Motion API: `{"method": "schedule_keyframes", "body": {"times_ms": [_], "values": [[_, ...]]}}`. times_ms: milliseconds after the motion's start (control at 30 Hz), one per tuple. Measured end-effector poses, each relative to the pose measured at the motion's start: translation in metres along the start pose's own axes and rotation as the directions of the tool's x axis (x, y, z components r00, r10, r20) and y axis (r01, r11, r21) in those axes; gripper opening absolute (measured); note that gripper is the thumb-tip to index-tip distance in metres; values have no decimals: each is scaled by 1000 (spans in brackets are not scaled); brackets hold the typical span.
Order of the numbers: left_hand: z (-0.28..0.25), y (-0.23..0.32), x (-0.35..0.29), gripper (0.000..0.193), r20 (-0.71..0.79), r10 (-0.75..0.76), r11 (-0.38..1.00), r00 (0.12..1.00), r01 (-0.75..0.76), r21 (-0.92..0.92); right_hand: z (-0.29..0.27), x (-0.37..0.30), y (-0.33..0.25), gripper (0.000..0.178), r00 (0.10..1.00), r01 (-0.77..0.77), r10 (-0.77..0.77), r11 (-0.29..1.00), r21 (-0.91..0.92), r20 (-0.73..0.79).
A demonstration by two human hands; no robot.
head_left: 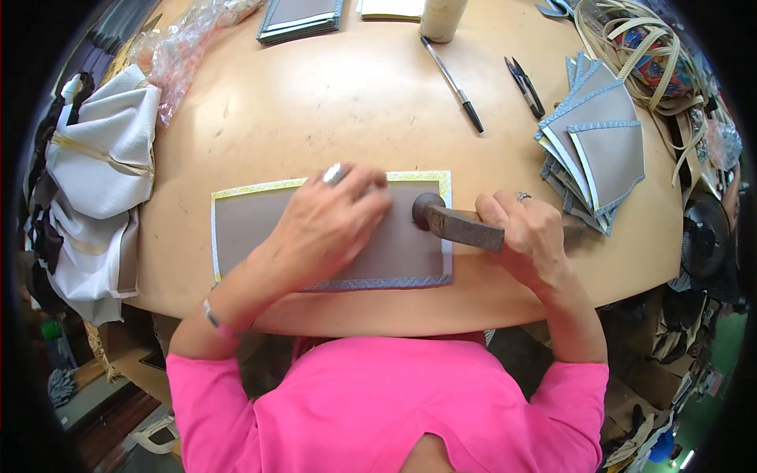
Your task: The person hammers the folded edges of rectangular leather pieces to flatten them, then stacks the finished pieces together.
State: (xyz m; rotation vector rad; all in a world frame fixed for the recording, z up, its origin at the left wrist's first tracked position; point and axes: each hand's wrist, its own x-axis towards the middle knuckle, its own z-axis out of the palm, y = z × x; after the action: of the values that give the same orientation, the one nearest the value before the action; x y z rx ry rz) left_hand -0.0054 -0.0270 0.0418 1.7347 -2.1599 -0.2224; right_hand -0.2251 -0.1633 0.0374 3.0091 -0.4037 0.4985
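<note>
A flat grey panel (264, 235) lies on the table in front of me. Pale yellow-and-white strips edge its top and sides, and a blue folded edge runs along the bottom. My right hand (527, 236) is wrapped round the handle of a hammer (467, 228). The hammer's round face is over the panel's right end; whether it touches cannot be told. Over the middle of the panel is my left hand (330, 223), its fingers bent and blurred by motion. Its fingertips are hard to make out, and so is anything between them.
Fanned blue-edged grey pieces (607, 150) lie at the right, near thread snips (523, 87) and a pen (453, 85). At the back stand a pale cylinder (443, 17) and a stack of panels (300, 17). White fabric (106, 150) hangs over the left edge; tangled strips (666, 59) lie far right.
</note>
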Motion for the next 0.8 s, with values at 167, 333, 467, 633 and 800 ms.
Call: {"method": "schedule_keyframes", "body": {"times_ms": [167,333,467,633,800], "values": [[14,-4,36,33,28,-121,993,992,121,2,2,0,-3,10,998,-4,4,1000,5,-65],[9,-10,46,28,206,-259,879,944,318,-354,5,-4,-3,9,998,1,-3,1000,-24,-66],[19,-9,42,24,52,-191,914,980,197,-353,5,-5,-3,9,998,9,-10,1000,-24,-67],[27,-5,38,29,-11,-216,904,976,196,-379,4,-5,-4,10,998,-5,4,1000,-14,-56],[33,-4,36,30,-45,-237,866,971,190,-463,0,-5,-2,6,999,-29,30,1000,11,-24]]}}
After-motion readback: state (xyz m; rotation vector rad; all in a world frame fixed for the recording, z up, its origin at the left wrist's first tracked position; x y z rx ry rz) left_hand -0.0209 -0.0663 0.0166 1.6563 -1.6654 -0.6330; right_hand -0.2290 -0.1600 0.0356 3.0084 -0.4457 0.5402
